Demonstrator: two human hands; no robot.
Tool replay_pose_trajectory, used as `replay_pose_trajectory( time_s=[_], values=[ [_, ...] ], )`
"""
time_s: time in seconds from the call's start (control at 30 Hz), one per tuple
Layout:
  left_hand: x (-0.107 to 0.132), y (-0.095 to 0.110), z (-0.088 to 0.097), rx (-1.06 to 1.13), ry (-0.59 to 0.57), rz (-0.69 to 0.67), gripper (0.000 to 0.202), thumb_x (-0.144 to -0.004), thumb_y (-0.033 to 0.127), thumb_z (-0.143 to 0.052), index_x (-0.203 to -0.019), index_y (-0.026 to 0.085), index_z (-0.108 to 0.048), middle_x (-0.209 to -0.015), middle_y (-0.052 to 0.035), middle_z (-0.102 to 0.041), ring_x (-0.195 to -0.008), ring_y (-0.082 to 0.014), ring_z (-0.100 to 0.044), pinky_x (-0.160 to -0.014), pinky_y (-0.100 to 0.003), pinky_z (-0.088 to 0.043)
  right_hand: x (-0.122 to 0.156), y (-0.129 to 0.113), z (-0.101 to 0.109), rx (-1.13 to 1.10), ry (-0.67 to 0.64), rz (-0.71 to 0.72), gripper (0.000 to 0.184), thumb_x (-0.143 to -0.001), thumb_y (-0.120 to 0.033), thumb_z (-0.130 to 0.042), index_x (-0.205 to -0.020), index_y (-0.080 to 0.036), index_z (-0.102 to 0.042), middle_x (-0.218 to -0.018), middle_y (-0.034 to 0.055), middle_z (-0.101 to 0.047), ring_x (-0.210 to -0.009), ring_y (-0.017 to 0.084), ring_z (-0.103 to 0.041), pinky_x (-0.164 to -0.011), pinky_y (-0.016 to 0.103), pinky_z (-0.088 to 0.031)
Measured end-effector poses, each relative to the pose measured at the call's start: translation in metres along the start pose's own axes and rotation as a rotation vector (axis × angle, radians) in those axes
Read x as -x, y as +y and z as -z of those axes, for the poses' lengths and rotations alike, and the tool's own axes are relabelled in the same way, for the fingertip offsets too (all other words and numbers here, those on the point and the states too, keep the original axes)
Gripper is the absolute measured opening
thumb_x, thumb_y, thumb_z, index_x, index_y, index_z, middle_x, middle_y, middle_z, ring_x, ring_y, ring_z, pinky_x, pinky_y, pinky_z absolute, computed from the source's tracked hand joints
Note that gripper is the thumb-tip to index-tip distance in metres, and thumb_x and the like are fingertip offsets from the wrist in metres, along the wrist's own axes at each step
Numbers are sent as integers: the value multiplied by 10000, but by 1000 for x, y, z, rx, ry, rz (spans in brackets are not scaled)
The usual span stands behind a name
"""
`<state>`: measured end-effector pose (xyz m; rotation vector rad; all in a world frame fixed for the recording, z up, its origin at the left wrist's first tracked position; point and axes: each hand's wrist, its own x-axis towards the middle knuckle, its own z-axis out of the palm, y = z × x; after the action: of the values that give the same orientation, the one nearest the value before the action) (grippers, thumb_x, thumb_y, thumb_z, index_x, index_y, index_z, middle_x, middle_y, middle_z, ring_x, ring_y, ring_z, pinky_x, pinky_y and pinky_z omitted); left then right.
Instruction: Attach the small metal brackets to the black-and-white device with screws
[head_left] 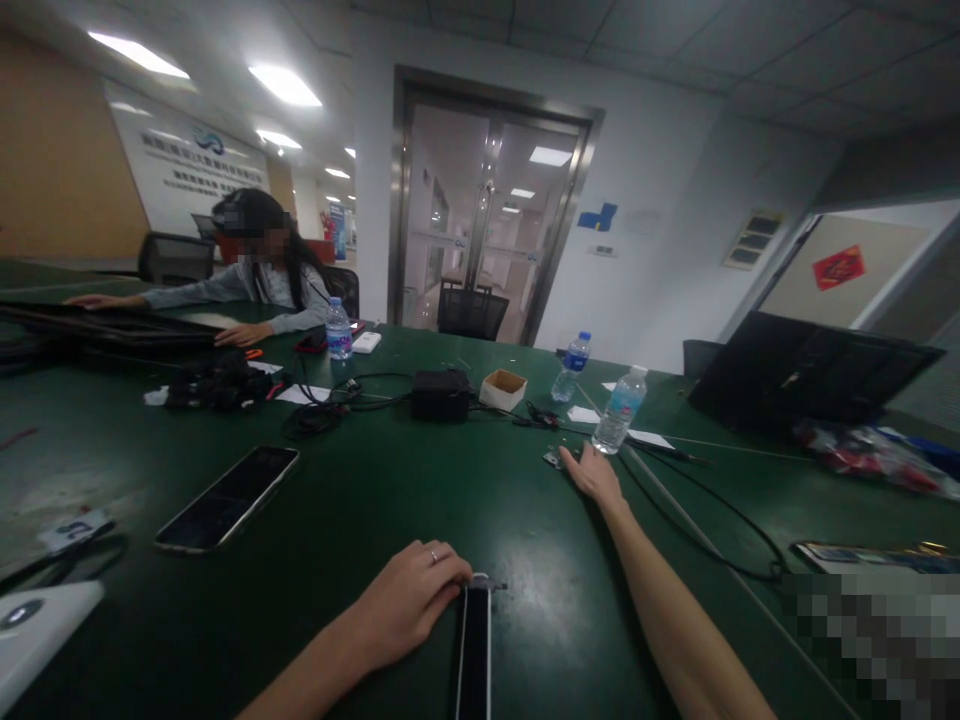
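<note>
My left hand (411,600) rests on the green table (420,500) near the front edge, its fingers curled against the top end of a thin dark phone-like slab (474,650) standing on its edge. My right arm stretches far forward; my right hand (596,472) lies on the table with its fingers reaching a small dark object (555,457) just left of a clear water bottle (619,408). Whether those fingers grip the object is hidden.
A black phone (229,497) lies face up at left. A black box (441,394), a small cardboard box (503,388), cables (322,410) and two more bottles sit mid-table. An open laptop (810,375) stands right. Another person (255,275) sits at the far left.
</note>
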<state>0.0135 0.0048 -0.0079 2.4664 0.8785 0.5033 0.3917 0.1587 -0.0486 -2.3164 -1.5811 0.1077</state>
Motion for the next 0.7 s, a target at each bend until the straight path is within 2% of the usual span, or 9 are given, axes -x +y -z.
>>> replay_pose_trajectory(
  time_s=[0.13,0.23,0.33,0.4,0.47,0.63,0.7],
  values=[
    [1,3,1,-6,-19,22,199,-947,143,-438,-1054,240,-576,-1043,-25,-633,-943,-198,-577,-802,-324,-402,-15,-18,-8,-56,-47,63,761,-927,-622,-248,-1424,-57,-362,-1430,237,-417,-1330,317,-406,-1088,416,-295],
    [0,5,4,4,-35,49,200,-941,131,-456,-1049,248,-576,-1047,-16,-629,-948,-194,-575,-807,-323,-397,-21,-32,-11,-97,-98,156,687,-929,-579,-344,-1392,-79,-433,-1475,193,-381,-1369,296,-355,-1125,408,-251],
    [0,5,4,4,-36,56,203,-928,116,-467,-1040,244,-578,-1051,-18,-629,-944,-193,-573,-800,-318,-399,-11,-50,-14,-130,-146,259,578,-916,-479,-462,-1368,-119,-486,-1499,128,-369,-1399,247,-313,-1157,360,-207],
    [0,4,3,-1,-31,49,196,-931,122,-463,-1036,239,-579,-1046,-23,-630,-941,-195,-572,-801,-319,-402,9,-62,-16,-159,-175,348,533,-911,-419,-489,-1373,-151,-491,-1510,88,-361,-1406,207,-305,-1166,316,-194],
    [0,3,2,-6,-27,39,197,-936,129,-457,-1046,239,-580,-1046,-24,-630,-946,-197,-573,-808,-320,-404,38,-73,-17,-216,-211,475,522,-926,-386,-462,-1392,-153,-473,-1520,89,-339,-1416,208,-285,-1177,333,-181],
    [0,1,3,-29,-24,36,206,-936,130,-461,-1063,235,-584,-1054,-23,-623,-958,-195,-572,-827,-316,-407,126,-89,-7,-221,-268,688,549,-961,-422,-362,-1440,-160,-414,-1536,69,-304,-1425,201,-263,-1194,360,-172],
    [0,1,4,-44,-29,45,202,-933,127,-467,-1058,229,-588,-1055,-23,-623,-960,-193,-573,-838,-314,-410,152,-90,1,-192,-267,706,557,-967,-431,-340,-1447,-155,-403,-1536,71,-303,-1426,202,-262,-1194,366,-183]
  ],
)
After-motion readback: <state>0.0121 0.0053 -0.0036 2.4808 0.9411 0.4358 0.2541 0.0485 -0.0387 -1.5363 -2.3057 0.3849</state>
